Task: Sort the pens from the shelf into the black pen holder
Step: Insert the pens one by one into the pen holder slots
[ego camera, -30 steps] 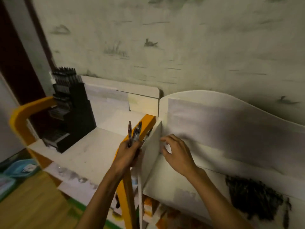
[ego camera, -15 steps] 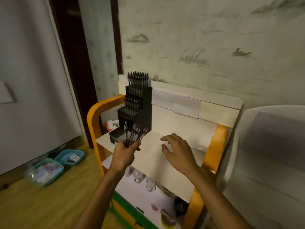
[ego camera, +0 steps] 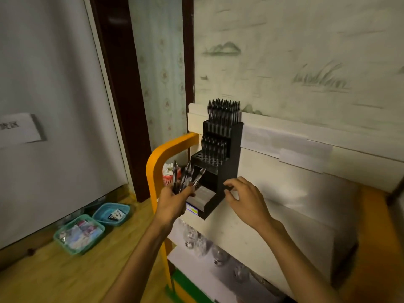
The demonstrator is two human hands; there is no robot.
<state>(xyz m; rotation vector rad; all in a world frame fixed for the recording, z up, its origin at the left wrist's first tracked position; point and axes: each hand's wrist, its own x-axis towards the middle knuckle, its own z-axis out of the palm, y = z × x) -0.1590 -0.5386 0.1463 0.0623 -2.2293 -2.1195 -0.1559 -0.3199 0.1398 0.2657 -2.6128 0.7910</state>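
The black pen holder [ego camera: 220, 162] stands on the white shelf [ego camera: 273, 215]; its top tiers are already packed with pens, the lower holes look empty; the left hand [ego camera: 172, 204] grips a bunch of pens [ego camera: 185, 176] just before it; the right hand [ego camera: 244, 197], fingers loosely spread, holds nothing beside its base; judging by this, the work is well along, this bunch still to slot in.

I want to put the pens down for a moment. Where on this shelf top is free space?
The shelf top is bare right of the pen holder, between the right hand and the white back board. It is crowded at the left edge: the holder stands there, and the left hand grips the pens.
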